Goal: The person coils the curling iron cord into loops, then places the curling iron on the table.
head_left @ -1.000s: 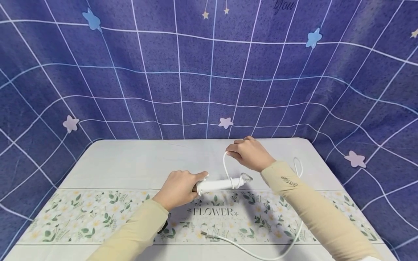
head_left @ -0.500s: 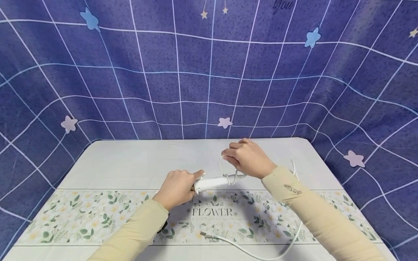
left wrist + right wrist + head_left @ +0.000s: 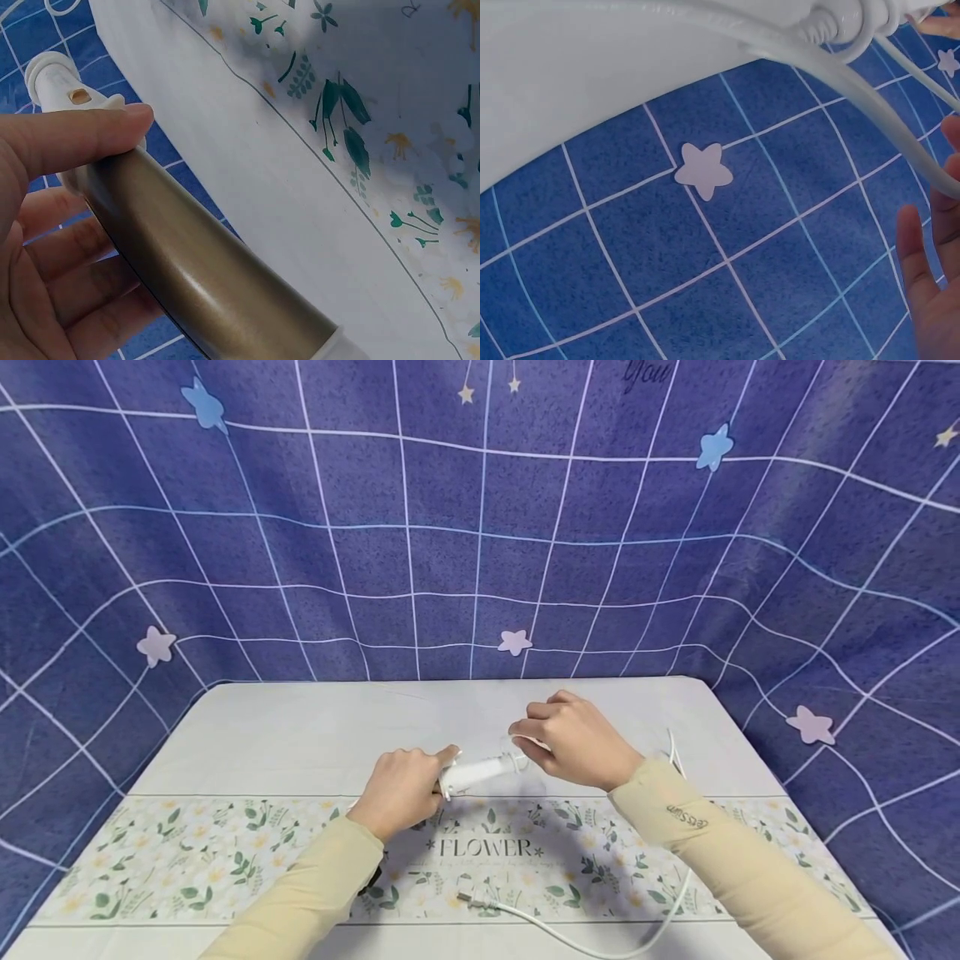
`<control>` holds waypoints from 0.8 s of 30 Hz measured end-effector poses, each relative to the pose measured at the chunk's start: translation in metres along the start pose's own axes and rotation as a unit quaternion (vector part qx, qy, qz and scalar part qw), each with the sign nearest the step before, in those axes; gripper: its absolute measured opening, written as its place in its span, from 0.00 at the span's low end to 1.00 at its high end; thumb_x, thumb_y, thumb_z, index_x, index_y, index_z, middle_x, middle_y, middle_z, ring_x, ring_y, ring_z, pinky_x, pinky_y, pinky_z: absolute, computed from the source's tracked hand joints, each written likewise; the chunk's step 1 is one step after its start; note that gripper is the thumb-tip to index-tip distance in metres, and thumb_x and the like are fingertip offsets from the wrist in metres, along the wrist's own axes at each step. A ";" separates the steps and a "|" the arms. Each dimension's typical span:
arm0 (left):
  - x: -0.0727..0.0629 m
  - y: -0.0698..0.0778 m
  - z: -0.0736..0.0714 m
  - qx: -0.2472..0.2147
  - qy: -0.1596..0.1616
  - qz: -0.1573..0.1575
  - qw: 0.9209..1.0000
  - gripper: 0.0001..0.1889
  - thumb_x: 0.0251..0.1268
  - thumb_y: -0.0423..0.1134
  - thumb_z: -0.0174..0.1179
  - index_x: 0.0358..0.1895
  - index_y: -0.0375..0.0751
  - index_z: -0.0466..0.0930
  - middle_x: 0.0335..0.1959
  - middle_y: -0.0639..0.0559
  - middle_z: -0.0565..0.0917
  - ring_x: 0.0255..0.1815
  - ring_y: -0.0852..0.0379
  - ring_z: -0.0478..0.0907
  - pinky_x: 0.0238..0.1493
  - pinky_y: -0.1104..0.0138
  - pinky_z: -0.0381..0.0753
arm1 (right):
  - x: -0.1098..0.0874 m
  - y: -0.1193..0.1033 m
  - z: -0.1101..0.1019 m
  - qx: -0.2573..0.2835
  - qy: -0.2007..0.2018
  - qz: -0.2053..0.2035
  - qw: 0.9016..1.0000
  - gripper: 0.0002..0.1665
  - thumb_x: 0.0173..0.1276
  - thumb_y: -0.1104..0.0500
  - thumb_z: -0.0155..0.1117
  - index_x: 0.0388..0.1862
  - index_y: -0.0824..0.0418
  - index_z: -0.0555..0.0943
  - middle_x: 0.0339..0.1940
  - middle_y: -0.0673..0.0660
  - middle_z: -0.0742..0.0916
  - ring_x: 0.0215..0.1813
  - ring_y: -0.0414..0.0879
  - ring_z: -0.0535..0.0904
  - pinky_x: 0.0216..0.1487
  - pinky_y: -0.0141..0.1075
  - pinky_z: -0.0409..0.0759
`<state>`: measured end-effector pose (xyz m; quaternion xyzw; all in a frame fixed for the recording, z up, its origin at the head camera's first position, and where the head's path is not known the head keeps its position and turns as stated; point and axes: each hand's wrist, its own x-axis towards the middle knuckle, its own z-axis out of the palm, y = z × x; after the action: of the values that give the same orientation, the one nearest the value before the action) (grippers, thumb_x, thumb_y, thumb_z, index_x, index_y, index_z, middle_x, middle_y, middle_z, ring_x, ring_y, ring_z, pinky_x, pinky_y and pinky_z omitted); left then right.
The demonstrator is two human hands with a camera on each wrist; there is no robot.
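Blue cloth (image 3: 390, 568) with grid lines hangs behind the white table (image 3: 315, 718). Over this table, the left hand (image 3: 401, 793) grasps the bronze part of a white-handled appliance (image 3: 476, 773), whose long axis runs rightward and slightly away. Nearer to its handle end is the right hand (image 3: 585, 742), pinching the white cord (image 3: 840, 73), which loops round that end.

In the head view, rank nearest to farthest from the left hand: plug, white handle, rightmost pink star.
1. White handle: at the left hand, extending right.
2. Plug: lower right, on the table.
3. Rightmost pink star: right, on the curtain.
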<state>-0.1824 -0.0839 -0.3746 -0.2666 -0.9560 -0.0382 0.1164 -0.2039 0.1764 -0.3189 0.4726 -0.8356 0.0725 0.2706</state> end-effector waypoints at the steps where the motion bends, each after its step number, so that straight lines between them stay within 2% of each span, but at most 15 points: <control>1: 0.000 0.000 0.000 -0.002 0.002 -0.001 1.000 0.32 0.49 0.37 0.79 0.62 0.43 0.82 0.25 0.46 0.86 0.15 0.56 0.74 0.17 0.62 0.73 | -0.001 -0.001 0.000 0.001 0.002 -0.002 1.000 0.04 0.64 0.61 0.73 0.37 0.57 0.90 0.28 0.48 0.85 0.27 0.40 0.77 0.46 0.41 0.79; 7: -0.002 -0.002 0.000 -0.017 0.016 -0.012 1.000 0.30 0.50 0.33 0.76 0.62 0.39 0.82 0.26 0.44 0.86 0.14 0.57 0.72 0.15 0.64 0.72 | -0.010 -0.003 0.000 0.004 0.016 -0.011 1.000 0.06 0.62 0.61 0.74 0.38 0.59 0.90 0.27 0.48 0.84 0.26 0.40 0.76 0.43 0.39 0.78; 11: -0.002 -0.003 0.000 -0.032 0.018 -0.022 0.999 0.30 0.51 0.32 0.76 0.62 0.38 0.81 0.28 0.43 0.87 0.15 0.55 0.76 0.16 0.63 0.75 | -0.015 -0.004 -0.001 0.000 0.019 -0.016 1.000 0.06 0.63 0.61 0.74 0.39 0.60 0.90 0.26 0.47 0.83 0.25 0.40 0.75 0.40 0.38 0.77; 18: -0.002 -0.003 -0.001 -0.051 0.026 -0.034 0.998 0.30 0.52 0.32 0.75 0.63 0.35 0.80 0.28 0.42 0.87 0.16 0.56 0.76 0.16 0.64 0.76 | -0.022 -0.008 -0.001 0.018 -0.005 -0.016 1.000 0.10 0.66 0.59 0.71 0.43 0.62 0.90 0.30 0.49 0.86 0.27 0.40 0.78 0.37 0.37 0.77; 24: -0.002 -0.002 0.000 -0.085 0.027 -0.058 0.994 0.32 0.54 0.34 0.75 0.65 0.34 0.79 0.30 0.41 0.88 0.18 0.56 0.77 0.19 0.63 0.77 | -0.030 -0.014 0.001 0.035 -0.021 -0.002 0.999 0.12 0.68 0.61 0.67 0.48 0.64 0.89 0.24 0.47 0.80 0.23 0.38 0.71 0.36 0.36 0.77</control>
<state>-0.1822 -0.0868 -0.3750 -0.2181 -0.9598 -0.1328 0.1168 -0.1809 0.1907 -0.3373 0.4850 -0.8370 0.0910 0.2365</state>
